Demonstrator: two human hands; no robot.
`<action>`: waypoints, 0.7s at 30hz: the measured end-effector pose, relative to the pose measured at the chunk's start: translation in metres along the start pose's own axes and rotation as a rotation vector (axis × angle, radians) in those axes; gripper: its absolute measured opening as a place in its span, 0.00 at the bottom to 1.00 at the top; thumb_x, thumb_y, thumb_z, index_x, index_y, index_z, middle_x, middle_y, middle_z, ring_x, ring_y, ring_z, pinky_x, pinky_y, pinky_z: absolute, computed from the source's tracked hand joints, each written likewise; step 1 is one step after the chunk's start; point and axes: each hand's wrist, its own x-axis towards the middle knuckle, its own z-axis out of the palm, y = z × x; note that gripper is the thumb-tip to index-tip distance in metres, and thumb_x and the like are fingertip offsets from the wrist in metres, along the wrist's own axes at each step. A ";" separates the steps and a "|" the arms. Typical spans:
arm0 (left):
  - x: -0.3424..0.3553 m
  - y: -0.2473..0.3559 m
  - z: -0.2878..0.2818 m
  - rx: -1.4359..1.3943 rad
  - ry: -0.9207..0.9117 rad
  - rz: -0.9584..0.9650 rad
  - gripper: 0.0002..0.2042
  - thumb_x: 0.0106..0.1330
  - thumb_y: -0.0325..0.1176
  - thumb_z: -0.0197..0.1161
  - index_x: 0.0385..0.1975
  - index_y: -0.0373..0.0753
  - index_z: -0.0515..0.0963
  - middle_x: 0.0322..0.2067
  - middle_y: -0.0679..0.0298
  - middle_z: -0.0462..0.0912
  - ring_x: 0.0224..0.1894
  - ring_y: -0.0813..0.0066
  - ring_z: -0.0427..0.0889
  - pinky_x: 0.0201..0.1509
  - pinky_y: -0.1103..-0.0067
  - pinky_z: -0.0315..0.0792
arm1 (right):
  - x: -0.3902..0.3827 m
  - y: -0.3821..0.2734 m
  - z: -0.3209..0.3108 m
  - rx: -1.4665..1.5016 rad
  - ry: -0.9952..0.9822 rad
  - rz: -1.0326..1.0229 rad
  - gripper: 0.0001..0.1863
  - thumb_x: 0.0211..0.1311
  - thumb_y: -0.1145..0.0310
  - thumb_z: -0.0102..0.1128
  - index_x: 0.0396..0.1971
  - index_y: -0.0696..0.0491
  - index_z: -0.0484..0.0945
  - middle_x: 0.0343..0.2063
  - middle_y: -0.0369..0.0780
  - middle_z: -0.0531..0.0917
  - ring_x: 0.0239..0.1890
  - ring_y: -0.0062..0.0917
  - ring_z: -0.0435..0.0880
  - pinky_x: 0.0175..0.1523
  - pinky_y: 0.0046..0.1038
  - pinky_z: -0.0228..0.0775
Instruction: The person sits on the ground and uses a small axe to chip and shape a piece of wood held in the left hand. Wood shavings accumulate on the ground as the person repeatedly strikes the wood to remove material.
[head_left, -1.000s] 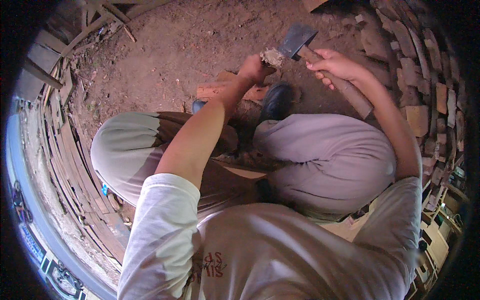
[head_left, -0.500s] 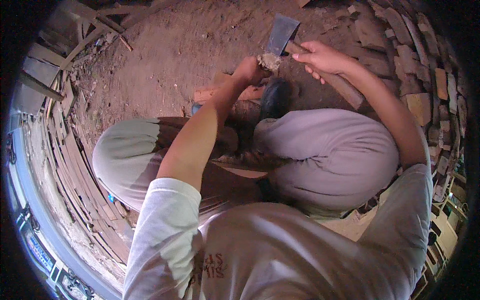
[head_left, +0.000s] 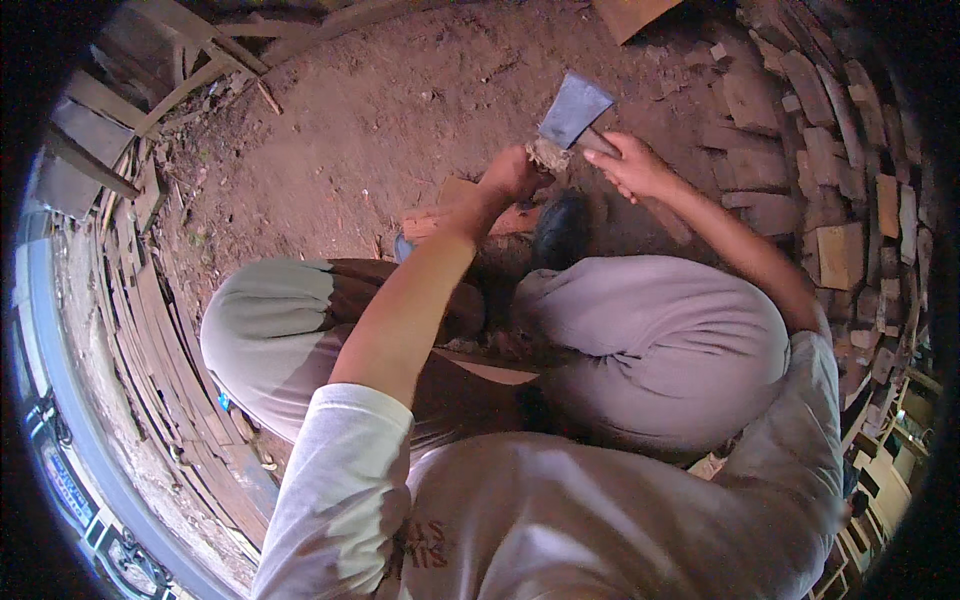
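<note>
My left hand [head_left: 515,170] is closed round an upright piece of wood, mostly hidden, whose pale, frayed top [head_left: 550,156] shows above my fingers. Just above it, the grey axe head [head_left: 574,108] is against or very near that top; I cannot tell whether it touches. My right hand [head_left: 625,165] grips the axe's wooden handle [head_left: 665,222] behind the head. Reddish wooden blocks [head_left: 425,222] lie on the dirt under my left hand, between my dark shoes [head_left: 560,228].
Stacked wood offcuts [head_left: 840,250] line the right. Long planks [head_left: 160,360] lie at the left beside a pale ledge and blue-grey edge [head_left: 45,300]. A wooden frame [head_left: 200,45] stands at upper left. A board [head_left: 630,15] lies at the top on the dirt ground [head_left: 350,120].
The axe head rose, then came down and left onto or close by the frayed top. Both hands now appear lower in the picture, as the whole view has shifted slightly.
</note>
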 end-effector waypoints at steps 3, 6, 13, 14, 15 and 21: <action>0.017 -0.009 0.005 0.034 0.004 0.056 0.19 0.51 0.39 0.69 0.43 0.43 0.80 0.38 0.53 0.83 0.42 0.56 0.83 0.46 0.67 0.74 | -0.005 -0.017 -0.016 0.211 0.178 0.046 0.20 0.64 0.52 0.58 0.45 0.51 0.68 0.17 0.31 0.71 0.10 0.14 0.67 0.11 0.21 0.59; 0.024 -0.021 0.012 0.019 0.006 0.063 0.18 0.51 0.39 0.68 0.43 0.42 0.80 0.37 0.53 0.84 0.41 0.56 0.83 0.44 0.67 0.75 | -0.005 -0.056 -0.058 0.252 0.303 -0.216 0.19 0.63 0.52 0.59 0.42 0.51 0.69 0.18 0.31 0.72 0.13 0.14 0.69 0.14 0.19 0.61; 0.027 -0.006 0.011 0.011 -0.031 -0.176 0.16 0.51 0.37 0.67 0.39 0.38 0.80 0.34 0.52 0.84 0.39 0.56 0.84 0.42 0.66 0.75 | 0.018 -0.021 -0.012 0.292 0.397 -0.308 0.20 0.62 0.53 0.61 0.44 0.53 0.73 0.20 0.35 0.78 0.14 0.17 0.73 0.18 0.25 0.67; 0.021 0.003 0.009 0.000 -0.029 -0.187 0.16 0.51 0.37 0.67 0.40 0.38 0.80 0.34 0.52 0.84 0.39 0.56 0.84 0.42 0.67 0.75 | 0.011 -0.013 0.003 0.065 0.319 -0.260 0.22 0.62 0.54 0.61 0.48 0.53 0.73 0.23 0.38 0.80 0.14 0.19 0.74 0.18 0.26 0.68; 0.017 0.014 0.008 -0.011 -0.027 -0.191 0.16 0.51 0.37 0.67 0.40 0.38 0.80 0.33 0.52 0.84 0.38 0.56 0.84 0.42 0.67 0.76 | 0.015 0.000 0.010 -0.071 0.347 -0.323 0.23 0.62 0.54 0.61 0.49 0.55 0.71 0.20 0.37 0.77 0.13 0.19 0.73 0.16 0.26 0.65; 0.026 -0.004 0.017 -0.193 0.028 -0.130 0.14 0.54 0.35 0.65 0.39 0.38 0.81 0.31 0.54 0.84 0.36 0.60 0.84 0.40 0.68 0.76 | -0.001 -0.063 -0.013 0.131 0.152 -0.108 0.19 0.63 0.57 0.60 0.46 0.54 0.71 0.13 0.32 0.71 0.10 0.17 0.70 0.13 0.23 0.61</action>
